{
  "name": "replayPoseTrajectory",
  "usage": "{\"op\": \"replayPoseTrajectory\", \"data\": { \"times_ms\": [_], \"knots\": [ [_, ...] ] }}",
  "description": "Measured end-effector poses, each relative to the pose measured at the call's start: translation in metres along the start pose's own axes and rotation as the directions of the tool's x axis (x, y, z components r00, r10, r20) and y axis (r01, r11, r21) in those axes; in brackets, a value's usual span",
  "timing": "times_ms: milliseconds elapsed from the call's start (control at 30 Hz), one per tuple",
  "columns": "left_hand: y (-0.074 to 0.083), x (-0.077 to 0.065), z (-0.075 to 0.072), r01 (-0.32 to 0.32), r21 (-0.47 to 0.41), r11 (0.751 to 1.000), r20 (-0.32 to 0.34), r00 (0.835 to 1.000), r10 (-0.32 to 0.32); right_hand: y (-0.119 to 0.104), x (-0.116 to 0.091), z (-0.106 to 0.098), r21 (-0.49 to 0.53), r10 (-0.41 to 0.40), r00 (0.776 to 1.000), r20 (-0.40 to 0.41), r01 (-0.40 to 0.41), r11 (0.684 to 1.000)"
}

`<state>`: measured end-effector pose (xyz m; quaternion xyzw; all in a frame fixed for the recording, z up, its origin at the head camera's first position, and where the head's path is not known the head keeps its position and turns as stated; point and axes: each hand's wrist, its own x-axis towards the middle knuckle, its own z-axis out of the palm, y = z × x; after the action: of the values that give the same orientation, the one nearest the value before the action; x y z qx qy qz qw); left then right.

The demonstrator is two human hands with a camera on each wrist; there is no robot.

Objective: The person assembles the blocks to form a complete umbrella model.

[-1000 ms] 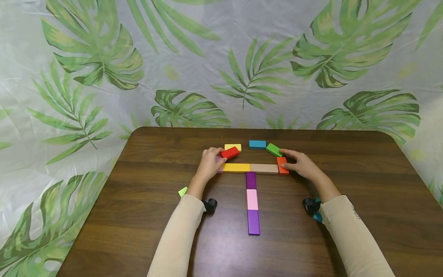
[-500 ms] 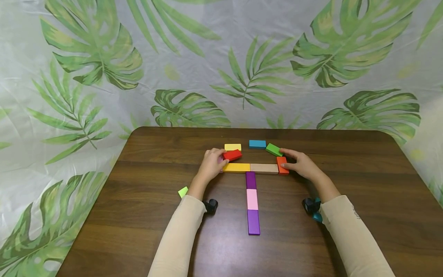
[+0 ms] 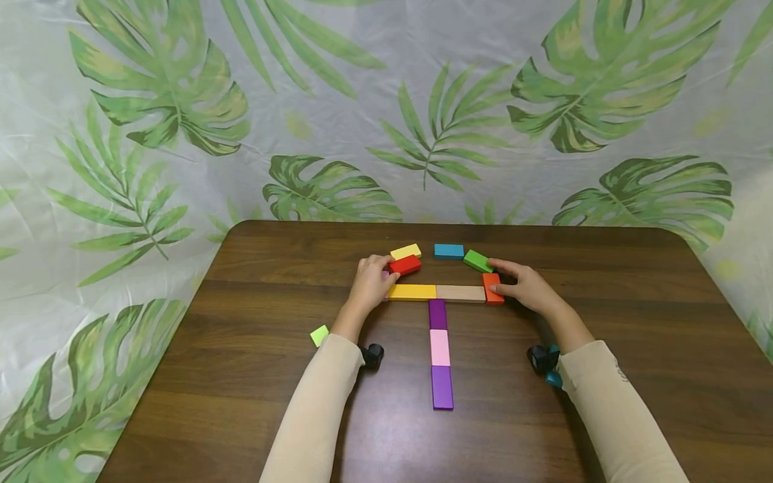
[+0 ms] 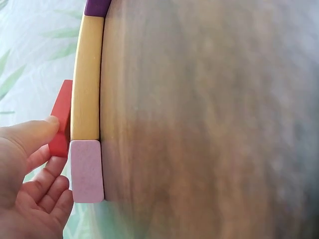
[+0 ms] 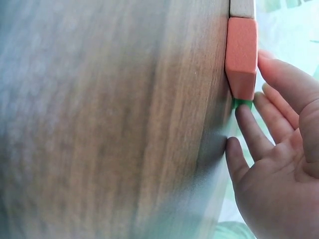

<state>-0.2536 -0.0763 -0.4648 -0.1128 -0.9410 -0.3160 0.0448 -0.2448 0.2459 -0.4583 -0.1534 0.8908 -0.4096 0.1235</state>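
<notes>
In the head view my left hand (image 3: 371, 280) pinches a red block (image 3: 405, 264) between thumb and fingers, right beside a pale yellow block (image 3: 406, 252). A mauve block (image 4: 87, 172), mostly covered by that hand in the head view, ends the row of a golden-yellow block (image 3: 412, 292) and a beige block (image 3: 461, 294). At the other end, my right hand (image 3: 525, 287) rests its thumb on an orange block (image 3: 493, 288). Its forefinger reaches the corner of a green block (image 3: 478, 261), and the fingers are spread and relaxed.
A blue block (image 3: 449, 251) lies at the back. Dark purple (image 3: 437, 314), pink (image 3: 440, 347) and purple (image 3: 442, 387) blocks run toward me from the row. A lime block (image 3: 319, 335) lies by the left sleeve. The wooden table (image 3: 634, 376) meets a leaf-print cloth (image 3: 338, 121) behind.
My left hand has shifted slightly right with the red block, which dipped toward me and then moved back. The pale yellow block has turned from straight to slanted. My right hand stays put.
</notes>
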Motion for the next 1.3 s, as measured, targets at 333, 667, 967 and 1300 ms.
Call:
{"op": "replayPoseTrajectory", "data": {
  "times_ms": [333, 667, 967, 1300],
  "knots": [
    [0.000, 0.009, 0.005, 0.057, 0.006, 0.998, 0.009, 0.998, -0.057, 0.005, 0.001, 0.001, 0.012, 0.002, 1.000, -0.008, -0.002, 1.000],
    [0.003, 0.014, 0.006, 0.082, -0.001, 0.997, 0.019, 0.996, -0.082, 0.007, 0.003, 0.000, 0.010, 0.001, 1.000, 0.001, -0.001, 1.000],
    [0.002, 0.017, 0.008, 0.098, 0.009, 0.995, 0.028, 0.995, -0.099, 0.007, 0.003, 0.001, 0.006, -0.006, 1.000, -0.004, 0.006, 1.000],
    [0.000, 0.015, 0.008, 0.136, 0.008, 0.991, 0.003, 0.991, -0.136, 0.005, 0.002, 0.001, 0.003, 0.003, 1.000, -0.007, -0.003, 1.000]
  ]
}}
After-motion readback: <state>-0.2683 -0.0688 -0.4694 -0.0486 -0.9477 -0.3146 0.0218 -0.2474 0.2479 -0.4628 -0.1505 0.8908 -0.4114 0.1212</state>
